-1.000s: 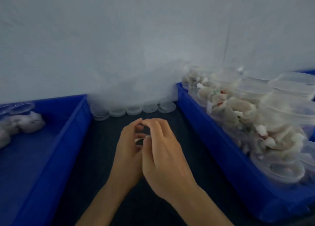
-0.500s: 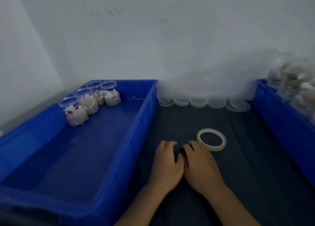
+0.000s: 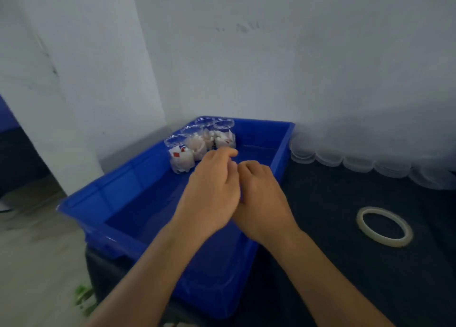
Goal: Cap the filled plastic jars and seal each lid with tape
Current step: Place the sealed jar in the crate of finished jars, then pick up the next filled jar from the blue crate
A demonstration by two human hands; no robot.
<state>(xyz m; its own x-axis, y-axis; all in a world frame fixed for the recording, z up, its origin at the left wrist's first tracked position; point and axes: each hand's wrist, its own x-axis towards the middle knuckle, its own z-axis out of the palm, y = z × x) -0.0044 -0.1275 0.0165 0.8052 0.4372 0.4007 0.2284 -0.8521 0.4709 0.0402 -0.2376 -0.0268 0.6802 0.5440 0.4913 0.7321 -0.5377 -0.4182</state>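
Four clear plastic jars (image 3: 200, 141), filled with white packets and still uncapped, cluster in the far corner of the blue bin (image 3: 118, 198) at centre frame. Both hands hover over the bin's middle, side by side and touching. The left hand (image 3: 212, 188) has its fingers curled, fingertips close to the nearest jars; whether it holds anything cannot be told. The right hand (image 3: 264, 198) is likewise curled, its contents hidden. Right of the bin, on the dark mat (image 3: 333, 265), lies the tape roll (image 3: 384, 227). Stacked clear lids (image 3: 355, 162) line the wall at right.
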